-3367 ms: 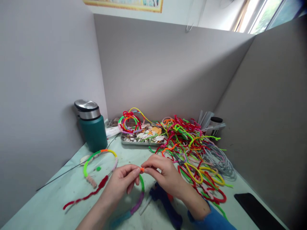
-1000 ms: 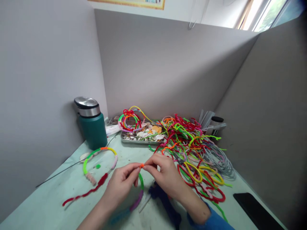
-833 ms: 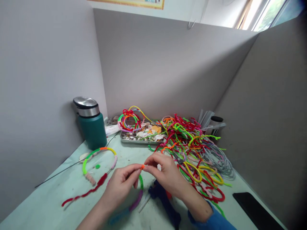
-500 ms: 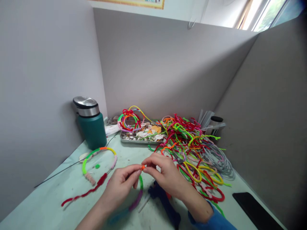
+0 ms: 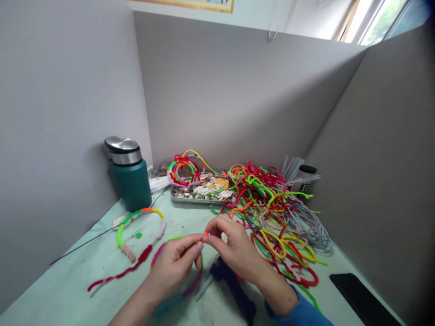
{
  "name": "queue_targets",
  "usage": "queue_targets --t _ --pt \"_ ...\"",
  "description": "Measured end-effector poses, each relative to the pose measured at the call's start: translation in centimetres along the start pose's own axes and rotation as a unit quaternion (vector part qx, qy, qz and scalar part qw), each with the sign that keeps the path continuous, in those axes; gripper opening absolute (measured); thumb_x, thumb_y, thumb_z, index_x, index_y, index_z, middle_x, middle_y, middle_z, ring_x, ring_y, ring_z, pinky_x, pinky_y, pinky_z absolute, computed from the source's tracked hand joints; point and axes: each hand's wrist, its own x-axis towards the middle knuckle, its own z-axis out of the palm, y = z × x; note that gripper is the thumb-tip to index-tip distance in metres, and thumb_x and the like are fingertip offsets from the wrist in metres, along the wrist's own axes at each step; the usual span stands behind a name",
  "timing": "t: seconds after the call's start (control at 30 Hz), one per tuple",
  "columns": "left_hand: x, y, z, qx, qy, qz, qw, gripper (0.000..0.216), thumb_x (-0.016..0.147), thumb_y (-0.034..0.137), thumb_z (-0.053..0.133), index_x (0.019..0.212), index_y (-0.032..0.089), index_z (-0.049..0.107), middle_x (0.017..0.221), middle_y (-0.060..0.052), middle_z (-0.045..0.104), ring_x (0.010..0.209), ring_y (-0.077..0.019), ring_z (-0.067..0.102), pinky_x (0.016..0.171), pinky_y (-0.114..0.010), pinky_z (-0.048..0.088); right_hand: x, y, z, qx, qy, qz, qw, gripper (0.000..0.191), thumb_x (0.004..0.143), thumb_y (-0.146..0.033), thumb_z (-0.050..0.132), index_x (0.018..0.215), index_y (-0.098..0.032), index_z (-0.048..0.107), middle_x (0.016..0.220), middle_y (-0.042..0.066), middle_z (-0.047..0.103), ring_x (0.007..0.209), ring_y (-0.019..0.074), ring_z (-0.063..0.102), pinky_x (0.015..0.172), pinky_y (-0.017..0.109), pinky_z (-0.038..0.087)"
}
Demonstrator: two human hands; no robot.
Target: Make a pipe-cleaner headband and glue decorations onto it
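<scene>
My left hand [image 5: 173, 267] and my right hand [image 5: 234, 246] meet above the table, both pinching the orange tip [image 5: 205, 235] of a multicoloured pipe-cleaner ring [image 5: 192, 285]. The ring curves down beneath my left hand in green, purple and blue, with a pink and green part [image 5: 162, 246] showing to the left of that hand. Fingers of both hands are closed on the ring. A dark blue pipe cleaner [image 5: 234, 285] lies under my right wrist.
A large heap of coloured pipe cleaners [image 5: 272, 203] fills the right of the table. A metal tray of shells [image 5: 200, 194] stands at the back, a teal flask [image 5: 131, 176] at the left. A half ring [image 5: 141, 217], a red pipe cleaner [image 5: 118, 274] and a black phone [image 5: 363, 299] lie around.
My left hand has sunk slightly and turned the ring, so a pink and green part now shows to its left. The right hand's pinch has shifted a little right and up.
</scene>
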Motion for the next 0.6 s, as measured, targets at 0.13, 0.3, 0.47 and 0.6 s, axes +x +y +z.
queue_targets --t 0.13,0.3,0.47,0.6 --pt "0.18 0.04 -0.01 -0.046 -0.004 -0.015 0.999 0.034 0.085 0.043 0.048 0.095 0.015 0.065 0.055 0.003 0.053 0.040 -0.0060 0.035 0.041 -0.019 0.026 0.08 -0.23 -0.09 -0.005 -0.014 0.001 1.000 0.007 0.081 -0.014 0.061 0.077 -0.017 0.056 0.074 -0.002 0.054 0.069 0.0113 0.051 0.062 0.023 0.037" --pt "0.32 0.01 -0.06 -0.054 0.008 -0.027 0.998 0.035 0.083 0.046 0.050 0.074 0.014 0.060 0.053 0.003 0.053 0.039 -0.0052 0.035 0.040 -0.018 0.024 0.00 -0.62 -0.40 -0.015 -0.046 0.000 0.999 0.008 0.079 -0.012 0.063 0.076 -0.017 0.057 0.074 -0.002 0.057 0.070 0.0119 0.052 0.063 0.023 0.037" --pt "0.30 -0.10 -0.19 -0.014 0.018 -0.019 1.000 0.035 0.084 0.045 0.048 0.073 0.015 0.061 0.054 0.003 0.052 0.042 -0.0063 0.037 0.041 -0.018 0.027 -0.05 -0.49 -0.68 -0.020 -0.065 -0.027 0.997 0.003 0.082 -0.015 0.061 0.083 -0.017 0.061 0.080 0.000 0.061 0.075 0.0120 0.055 0.067 0.022 0.039" --pt "0.28 -0.35 -0.18 0.038 0.041 -0.007 0.998 0.035 0.085 0.044 0.047 0.074 0.015 0.063 0.056 0.002 0.052 0.045 -0.0073 0.040 0.043 -0.018 0.029 -0.08 0.01 -0.27 -0.064 -0.044 -0.056 0.995 0.005 0.084 -0.017 0.059 0.080 -0.017 0.062 0.078 0.000 0.062 0.075 0.0127 0.055 0.070 0.024 0.037"
